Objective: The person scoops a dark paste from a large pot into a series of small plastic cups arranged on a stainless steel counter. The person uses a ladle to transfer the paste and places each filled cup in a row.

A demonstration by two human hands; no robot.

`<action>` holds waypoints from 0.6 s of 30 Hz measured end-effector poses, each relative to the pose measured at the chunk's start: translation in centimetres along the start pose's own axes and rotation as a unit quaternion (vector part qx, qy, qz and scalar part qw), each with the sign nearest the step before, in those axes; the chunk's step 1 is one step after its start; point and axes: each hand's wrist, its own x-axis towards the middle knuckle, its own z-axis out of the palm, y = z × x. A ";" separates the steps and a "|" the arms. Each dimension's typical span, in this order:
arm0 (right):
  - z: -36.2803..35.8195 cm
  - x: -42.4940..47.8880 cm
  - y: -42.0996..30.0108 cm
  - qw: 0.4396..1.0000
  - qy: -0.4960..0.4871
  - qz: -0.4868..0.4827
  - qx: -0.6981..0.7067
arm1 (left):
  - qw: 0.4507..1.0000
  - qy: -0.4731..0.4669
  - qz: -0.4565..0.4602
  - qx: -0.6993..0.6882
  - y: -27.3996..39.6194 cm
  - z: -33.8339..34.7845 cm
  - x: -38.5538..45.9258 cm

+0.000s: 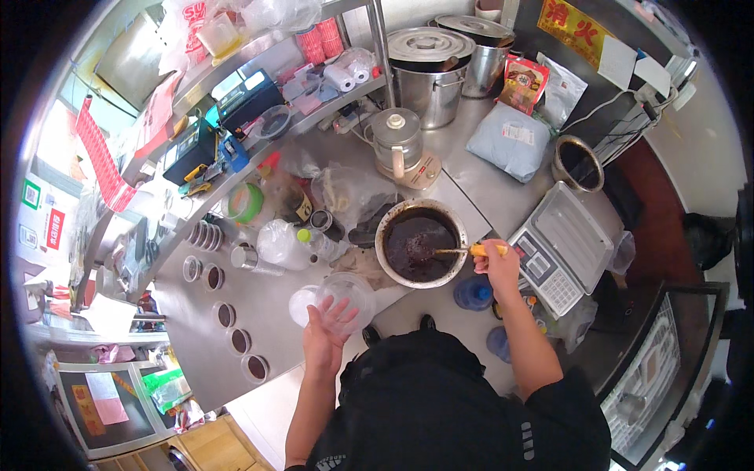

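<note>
My right hand point(498, 268) grips the yellow handle point(482, 250) of a ladle whose metal shaft reaches over a metal pot point(460, 262). The dark liquid point(424, 235) in the pot hides the ladle's bowl. My left hand point(330, 329) is palm up with fingers spread, overlapping a clear plastic tub point(359, 288). Whether the tub rests on the fingers or on the worktop I cannot tell. Beside it lies a round white plastic piece point(299, 306). Several small clear cups with dark contents, one being the nearest cup point(255, 368), stand in a line to the left.
A glass kettle point(397, 138) on its base stands behind the pot, near a large lidded stockpot point(427, 88). A digital scale point(551, 265) sits to the right. Left of the pot are a water bottle point(318, 241) and a brown cloth point(359, 268). A shelf point(235, 176) overhangs the worktop's left.
</note>
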 end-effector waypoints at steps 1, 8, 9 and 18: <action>-0.2 -0.2 0.0 1.000 -0.002 -0.001 0.002 | 1.000 -0.003 -0.002 -0.007 0.0 0.0 0.2; 0.1 -0.7 0.6 1.000 -0.003 -0.024 0.002 | 0.999 0.016 0.028 0.029 -1.7 1.3 4.5; 0.1 -0.7 0.7 1.000 0.001 -0.026 -0.002 | 0.996 0.024 0.043 0.069 -2.1 1.7 5.8; -0.6 -2.4 -3.0 0.997 0.015 -0.070 -0.028 | 0.879 0.030 0.232 0.415 -5.7 6.3 13.2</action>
